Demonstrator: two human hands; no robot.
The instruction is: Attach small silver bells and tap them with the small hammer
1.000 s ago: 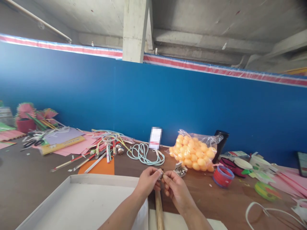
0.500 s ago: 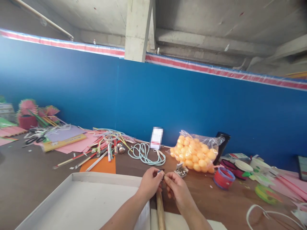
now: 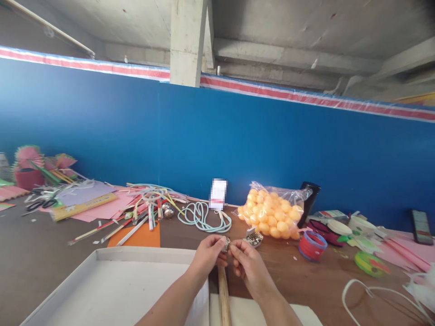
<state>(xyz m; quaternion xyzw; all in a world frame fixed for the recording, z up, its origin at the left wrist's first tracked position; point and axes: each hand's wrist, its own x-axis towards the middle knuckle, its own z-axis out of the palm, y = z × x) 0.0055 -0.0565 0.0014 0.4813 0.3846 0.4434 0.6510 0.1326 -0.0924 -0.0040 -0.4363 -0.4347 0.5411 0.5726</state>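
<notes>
1. The trinket (image 3: pixel 225 245), small and silvery, is up at the left hand's fingertips, just above the table (image 3: pixel 288 280). Take the hands as the centre of the dial, with twelve towards the wall (image 3: pixel 217 136). Its finer shape is too small for me to make out.
2. I'd judge it light and stiff, with a slick shine that could slip from a loose grip. Thumb and forefinger on its sides would suit it; I wouldn't squeeze hard, in case it is thin.
3. The left hand (image 3: pixel 210 253) has it pinched between thumb and fingers. The right hand (image 3: pixel 246 259), at its three o'clock, is drawn to a narrow pinch right beside it; whether those fingertips have caught anything, I can't tell.
4. Below, the stick (image 3: pixel 223 299) runs towards six, over a pale card (image 3: pixel 277 311). It looks straight and firm, best gripped mid-length; its upper end is hidden by the hands.
5. At two, the tin (image 3: pixel 254 238) holds more shiny bits, near the right hand. They look loose and easily spilled, so lift it by the rim.
6. Farther out: the bagged balls (image 3: pixel 272 215) between one and two, the cord (image 3: pixel 204 219) at eleven, the tray (image 3: pixel 146 255) at eight.
</notes>
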